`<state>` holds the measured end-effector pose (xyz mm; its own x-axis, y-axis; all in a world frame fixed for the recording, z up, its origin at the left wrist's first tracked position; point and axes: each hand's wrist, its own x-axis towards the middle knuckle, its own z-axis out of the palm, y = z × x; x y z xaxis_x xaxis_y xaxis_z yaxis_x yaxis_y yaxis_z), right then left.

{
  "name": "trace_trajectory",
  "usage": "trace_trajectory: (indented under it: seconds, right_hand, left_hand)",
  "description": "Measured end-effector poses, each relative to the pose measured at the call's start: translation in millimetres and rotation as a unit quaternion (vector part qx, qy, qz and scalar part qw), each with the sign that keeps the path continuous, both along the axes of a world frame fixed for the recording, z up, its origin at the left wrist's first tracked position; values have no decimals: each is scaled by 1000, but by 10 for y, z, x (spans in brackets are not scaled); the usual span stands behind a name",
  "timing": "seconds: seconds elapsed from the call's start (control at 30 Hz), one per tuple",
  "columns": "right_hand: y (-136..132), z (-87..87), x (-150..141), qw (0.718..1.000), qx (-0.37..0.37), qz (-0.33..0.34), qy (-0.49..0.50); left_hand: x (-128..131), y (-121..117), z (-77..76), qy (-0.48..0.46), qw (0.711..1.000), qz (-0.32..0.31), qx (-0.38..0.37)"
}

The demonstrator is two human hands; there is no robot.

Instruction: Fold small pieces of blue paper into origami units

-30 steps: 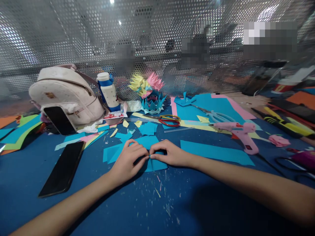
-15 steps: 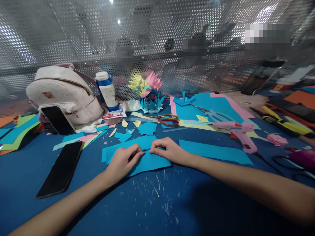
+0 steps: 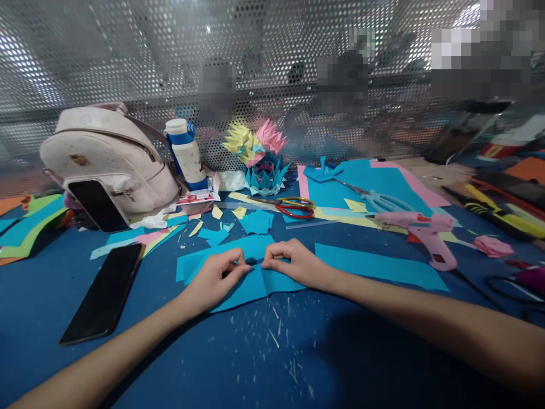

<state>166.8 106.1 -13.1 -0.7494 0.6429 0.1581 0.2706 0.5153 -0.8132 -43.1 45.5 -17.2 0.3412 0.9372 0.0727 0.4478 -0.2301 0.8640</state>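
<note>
A sheet of blue paper [image 3: 259, 285] lies between my hands, with a crease running down its middle. My left hand [image 3: 219, 277] pinches its upper edge, thumb against fingertips. A short way to the right, my right hand [image 3: 298, 264] pinches the same edge in the same manner. Under and behind this sheet are more blue paper pieces [image 3: 191, 267], partly covered by my left hand. A long blue paper strip [image 3: 378, 266] rests to the right, beyond my right wrist.
Red-and-yellow scissors [image 3: 296, 207], light blue scissors [image 3: 383, 201] and a pink glue gun [image 3: 426, 227] lie beyond my hands. Folded paper flowers [image 3: 266, 170] stand at the back. A phone [image 3: 104, 292], backpack [image 3: 106, 159] and bottle [image 3: 186, 153] are on the left.
My hands have moved apart along the paper's edge, the left one shifting left. The blue sheet now spreads flatter and wider toward me, its middle crease showing.
</note>
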Motion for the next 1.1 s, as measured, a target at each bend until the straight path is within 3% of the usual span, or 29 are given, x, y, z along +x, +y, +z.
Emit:
trace_trajectory:
  seconds: [0.8, 1.1]
  right_hand:
    - [15, -18, 2, 1000, -11, 5, 5]
    - [-20, 50, 1, 999, 19, 47, -5]
  left_hand:
    - [3, 2, -7, -5, 1000, 1, 7]
    - [39, -9, 62, 16, 997, -22, 71]
